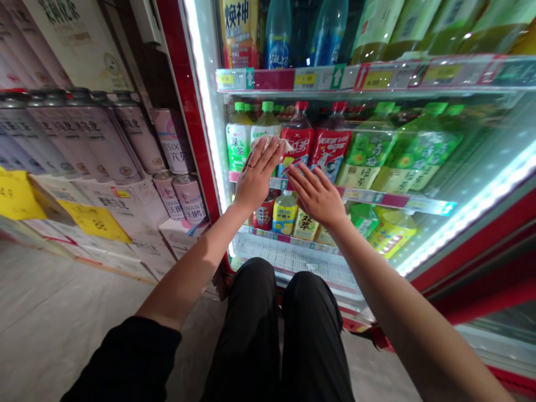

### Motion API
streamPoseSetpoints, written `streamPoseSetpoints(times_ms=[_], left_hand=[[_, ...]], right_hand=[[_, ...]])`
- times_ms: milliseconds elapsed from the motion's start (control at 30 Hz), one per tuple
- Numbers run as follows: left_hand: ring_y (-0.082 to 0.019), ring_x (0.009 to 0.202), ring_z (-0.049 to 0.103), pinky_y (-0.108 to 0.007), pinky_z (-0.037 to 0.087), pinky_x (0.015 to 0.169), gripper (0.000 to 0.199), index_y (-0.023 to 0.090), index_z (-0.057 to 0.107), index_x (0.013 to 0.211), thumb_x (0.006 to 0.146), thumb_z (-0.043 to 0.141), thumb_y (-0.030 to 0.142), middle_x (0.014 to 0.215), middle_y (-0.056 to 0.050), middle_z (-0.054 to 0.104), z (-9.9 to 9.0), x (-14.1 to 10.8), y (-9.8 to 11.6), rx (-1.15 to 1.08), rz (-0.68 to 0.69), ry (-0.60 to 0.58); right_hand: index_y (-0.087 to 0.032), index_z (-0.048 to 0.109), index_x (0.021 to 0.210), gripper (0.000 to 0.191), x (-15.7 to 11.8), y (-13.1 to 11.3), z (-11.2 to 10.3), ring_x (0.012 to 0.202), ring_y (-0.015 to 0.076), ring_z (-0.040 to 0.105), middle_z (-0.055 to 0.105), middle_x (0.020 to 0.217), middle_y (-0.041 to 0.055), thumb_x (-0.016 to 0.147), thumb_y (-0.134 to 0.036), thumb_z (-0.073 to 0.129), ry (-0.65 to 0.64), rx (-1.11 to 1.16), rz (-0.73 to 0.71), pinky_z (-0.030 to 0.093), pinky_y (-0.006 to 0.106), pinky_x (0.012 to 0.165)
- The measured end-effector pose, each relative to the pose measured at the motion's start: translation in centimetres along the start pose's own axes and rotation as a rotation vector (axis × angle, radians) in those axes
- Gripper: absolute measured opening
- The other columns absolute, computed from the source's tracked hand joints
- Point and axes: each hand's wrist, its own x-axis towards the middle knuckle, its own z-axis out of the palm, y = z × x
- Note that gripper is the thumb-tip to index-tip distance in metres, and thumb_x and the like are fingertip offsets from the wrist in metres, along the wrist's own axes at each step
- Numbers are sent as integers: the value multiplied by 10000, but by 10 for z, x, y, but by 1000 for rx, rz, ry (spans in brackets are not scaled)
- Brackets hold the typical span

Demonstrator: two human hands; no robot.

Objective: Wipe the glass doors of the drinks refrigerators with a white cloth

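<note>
My left hand (257, 176), a ring on one finger, lies with its fingers stretched over a crumpled white cloth (286, 146), holding it in front of the green and red tea bottles. Most of the cloth is hidden under the fingers; it could be a tissue. My right hand (318, 195) is open and flat, fingers together and pointing up to the left, with nothing in it. Behind it stand red-labelled tea bottles (330, 142) in the lit drinks fridge (196, 84). Whether the right palm touches the glass front cannot be made out.
Shelf edges with price strips (310, 79) cross the fridge, with several rows of bottles. Red frame parts (469, 279) run along the right. To the left stand stacked drink cartons (121, 206), tall cans (138, 131) and yellow price signs (94, 220). My knees (257, 279) are close to the fridge.
</note>
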Motion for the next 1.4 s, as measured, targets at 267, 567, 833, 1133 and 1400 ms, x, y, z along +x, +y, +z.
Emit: streamPoseSetpoints(times_ms=[267, 567, 833, 1133, 1400], left_hand=[[-217, 1692, 224, -468, 258, 1413, 855, 319, -52, 1746, 1046, 349, 38, 1797, -3, 322, 0, -16, 0, 30, 121, -55], [-238, 1711, 101, -511, 189, 1425, 848, 309, -101, 1737, 1044, 299, 28, 1839, 12, 171, 2, 16, 6, -24, 33, 6], [-215, 1698, 181, -500, 297, 1402, 926, 358, -129, 1721, 1014, 331, -25, 1814, 18, 259, -8, -1, -8, 14, 86, -36], [-214, 1694, 200, -486, 270, 1407, 888, 348, -148, 1716, 1042, 316, 3, 1811, 6, 274, 2, 14, 18, -6, 95, 3], [-219, 1693, 216, -504, 300, 1398, 883, 360, -60, 1734, 1027, 324, -5, 1799, 1, 311, -11, 17, -5, -9, 79, -1]], right_hand=[[-287, -195, 1712, 897, -1, 2, 4, 1657, 285, 302, 205, 1800, 31, 1093, -194, 447, 0, -9, -17, 307, 551, 1375], [-265, -139, 1730, 912, -2, 6, -1, 1669, 266, 251, 182, 1793, 39, 1074, -173, 487, 0, -15, -68, 302, 534, 1378], [-233, -18, 1748, 827, -25, 47, -32, 1622, 221, 369, 335, 1752, 40, 1099, -228, 496, -73, -41, -320, 406, 443, 1327], [-226, 62, 1752, 797, -46, 54, -43, 1594, 213, 431, 386, 1732, 38, 1096, -232, 515, -57, -79, -294, 418, 413, 1312], [-272, 9, 1748, 839, -48, 54, -42, 1613, 207, 398, 346, 1747, 23, 1087, -209, 521, -96, -64, -250, 405, 441, 1322]])
